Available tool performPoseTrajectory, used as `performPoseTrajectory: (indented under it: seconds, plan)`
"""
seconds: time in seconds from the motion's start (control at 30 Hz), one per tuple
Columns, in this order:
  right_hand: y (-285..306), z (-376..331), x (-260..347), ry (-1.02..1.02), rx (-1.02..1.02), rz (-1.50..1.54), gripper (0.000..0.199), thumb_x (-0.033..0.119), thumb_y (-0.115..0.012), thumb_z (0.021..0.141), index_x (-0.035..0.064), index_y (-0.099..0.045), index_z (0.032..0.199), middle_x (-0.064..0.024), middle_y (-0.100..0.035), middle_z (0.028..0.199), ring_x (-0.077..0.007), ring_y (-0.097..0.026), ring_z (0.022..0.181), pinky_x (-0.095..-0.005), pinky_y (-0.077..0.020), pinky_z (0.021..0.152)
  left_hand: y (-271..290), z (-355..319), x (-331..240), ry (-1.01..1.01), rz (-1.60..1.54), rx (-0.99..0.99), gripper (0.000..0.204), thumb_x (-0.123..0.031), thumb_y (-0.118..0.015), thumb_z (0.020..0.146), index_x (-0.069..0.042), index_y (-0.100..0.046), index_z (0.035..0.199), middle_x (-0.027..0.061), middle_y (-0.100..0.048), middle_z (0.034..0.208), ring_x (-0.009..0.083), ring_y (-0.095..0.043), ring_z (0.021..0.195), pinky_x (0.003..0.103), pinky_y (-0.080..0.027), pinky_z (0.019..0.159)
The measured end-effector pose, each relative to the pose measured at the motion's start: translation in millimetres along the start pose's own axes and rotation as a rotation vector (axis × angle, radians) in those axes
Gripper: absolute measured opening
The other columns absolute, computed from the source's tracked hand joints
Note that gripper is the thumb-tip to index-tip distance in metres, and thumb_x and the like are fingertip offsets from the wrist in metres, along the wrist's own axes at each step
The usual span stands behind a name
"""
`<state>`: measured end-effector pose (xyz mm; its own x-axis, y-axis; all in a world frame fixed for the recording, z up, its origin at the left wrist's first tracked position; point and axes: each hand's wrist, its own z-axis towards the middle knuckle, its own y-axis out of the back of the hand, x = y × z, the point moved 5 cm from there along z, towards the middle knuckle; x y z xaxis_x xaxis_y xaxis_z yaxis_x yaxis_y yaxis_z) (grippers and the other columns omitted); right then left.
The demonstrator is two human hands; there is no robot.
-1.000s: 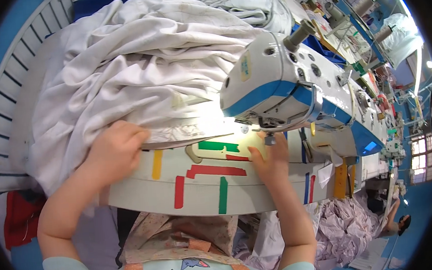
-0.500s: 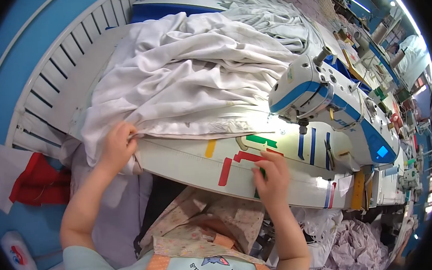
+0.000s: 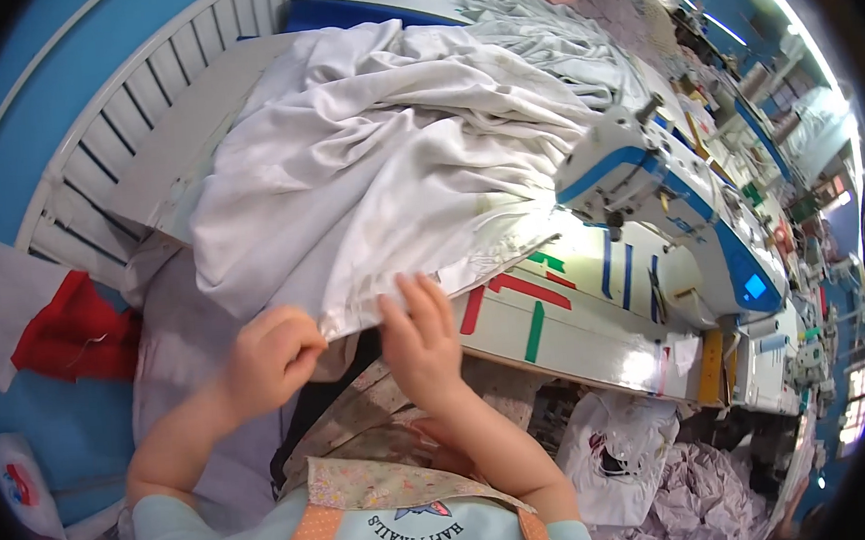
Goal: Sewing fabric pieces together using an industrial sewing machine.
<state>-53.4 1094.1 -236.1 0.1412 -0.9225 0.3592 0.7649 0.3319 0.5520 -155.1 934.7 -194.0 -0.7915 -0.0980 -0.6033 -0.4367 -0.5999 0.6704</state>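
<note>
A large white cloth [image 3: 345, 166] lies heaped in folds over the sewing table. Its hemmed edge runs slantwise from under the head of a white and blue sewing machine [image 3: 637, 175] down to my hands. My left hand [image 3: 276, 359] is closed, thumb and fingers gripping the near end of that edge in front of the table. Beside it my right hand [image 3: 423, 346] rests its outstretched fingers on the hem; nothing shows gripped in it. The needle area is washed out by the machine's lamp.
Coloured tape strips, such as a red strip [image 3: 526, 293] and a green strip [image 3: 534, 331], mark the white tabletop [image 3: 599, 354]. A slatted white rail [image 3: 121, 116] borders the left. A white plastic bag [image 3: 620, 447] and crumpled lilac cloth [image 3: 704, 492] are below the table.
My left hand has drawn the cloth's edge toward me and slightly right, so the hem now slants. My right hand has moved left from the tabletop onto the hem.
</note>
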Motion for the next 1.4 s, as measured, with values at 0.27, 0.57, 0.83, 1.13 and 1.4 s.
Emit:
performPoseTrajectory:
  seconds: [0.27, 0.57, 0.83, 1.13, 1.4]
  plan:
    - [40, -28, 12, -0.114, -0.004, 0.202, 0.038, -0.004, -0.063, 0.062, 0.0026, -0.069, 0.098, -0.0116, -0.068, 0.098, -0.0305, -0.067, 0.085, -0.0373, -0.0554, 0.073, -25, 102, -15, -0.454, 0.054, 0.337, 0.035, -0.016, -0.074, 0.078, -0.007, -0.068, 0.112, 0.0096, -0.067, 0.105, 0.0301, -0.064, 0.101, 0.042, -0.051, 0.087]
    - [131, -73, -13, -0.652, -0.006, 0.348, 0.035, -0.012, -0.059, 0.068, 0.0002, -0.072, 0.098, -0.0148, -0.072, 0.096, -0.0283, -0.070, 0.092, -0.0354, -0.0550, 0.080, -95, 96, 60, -0.377, 0.272, 0.473, 0.023, -0.014, -0.061, 0.084, -0.003, -0.063, 0.103, 0.0160, -0.067, 0.093, 0.0339, -0.066, 0.087, 0.043, -0.052, 0.079]
    - [108, -118, -21, -0.680, 0.076, 0.437, 0.029, -0.012, -0.058, 0.069, -0.0028, -0.070, 0.093, -0.0151, -0.073, 0.099, -0.0311, -0.069, 0.101, -0.0381, -0.0540, 0.089, -68, 25, 25, 0.058, 0.055, 0.702, 0.030, -0.015, -0.070, 0.081, -0.008, -0.065, 0.109, 0.0121, -0.068, 0.094, 0.0320, -0.066, 0.089, 0.042, -0.053, 0.077]
    - [128, -145, -14, -0.754, -0.070, 0.288, 0.041, -0.010, -0.066, 0.062, 0.0139, -0.079, 0.093, -0.0084, -0.052, 0.103, -0.0238, -0.054, 0.091, -0.0308, -0.0465, 0.075, -67, 110, 51, -0.009, 0.458, 0.359, 0.057, -0.024, -0.080, 0.071, -0.009, -0.062, 0.123, 0.0180, -0.052, 0.138, 0.0377, -0.046, 0.131, 0.047, -0.037, 0.109]
    - [111, -184, -12, -1.095, -0.087, 0.672, 0.024, -0.009, -0.060, 0.083, 0.0023, -0.073, 0.099, -0.0065, -0.061, 0.097, -0.0122, -0.060, 0.073, -0.0228, -0.0460, 0.062, -131, -5, -61, -0.524, -0.069, 0.547, 0.037, -0.023, -0.073, 0.074, -0.009, -0.064, 0.107, 0.0076, -0.061, 0.101, 0.0318, -0.060, 0.101, 0.044, -0.048, 0.093]
